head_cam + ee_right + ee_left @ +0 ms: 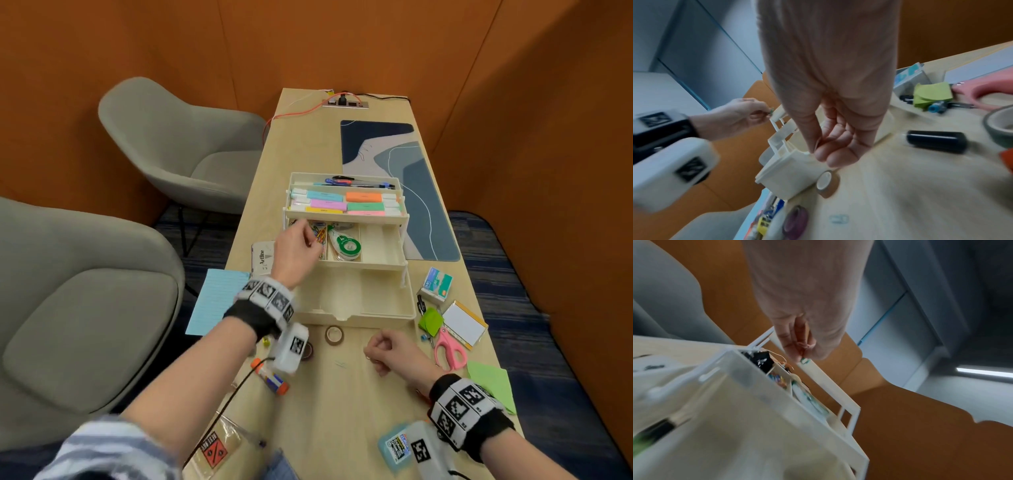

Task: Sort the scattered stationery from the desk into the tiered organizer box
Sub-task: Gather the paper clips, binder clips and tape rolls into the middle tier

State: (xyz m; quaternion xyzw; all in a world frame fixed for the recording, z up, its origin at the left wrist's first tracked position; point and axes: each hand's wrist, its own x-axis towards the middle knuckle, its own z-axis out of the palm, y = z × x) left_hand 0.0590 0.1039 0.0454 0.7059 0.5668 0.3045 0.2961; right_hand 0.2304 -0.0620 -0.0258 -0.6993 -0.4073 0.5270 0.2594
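While highlighters (pixel 346 202) and paper clips (pixel 321 236) already fill the organizer (pixel 356 308), left hand (pixel 294 253) pinches a small clip over its middle tier. Right hand (pixel 390 353), curled on the table (pixel 342 411), seems to pinch something tiny. Scissors (pixel 448 346), tape rolls (pixel 334 335) and notes beside it remain unsorted.

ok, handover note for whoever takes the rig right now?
Left hand pinches a small green clip over the middle tier of the organizer box, by the paper clips.
Right hand is curled near the desk; unclear if it holds anything.
Done: highlighters in the top tier, correction tape in the middle.
Left: tape roll, scissors, glue stick, small blue-green box, loose clip.
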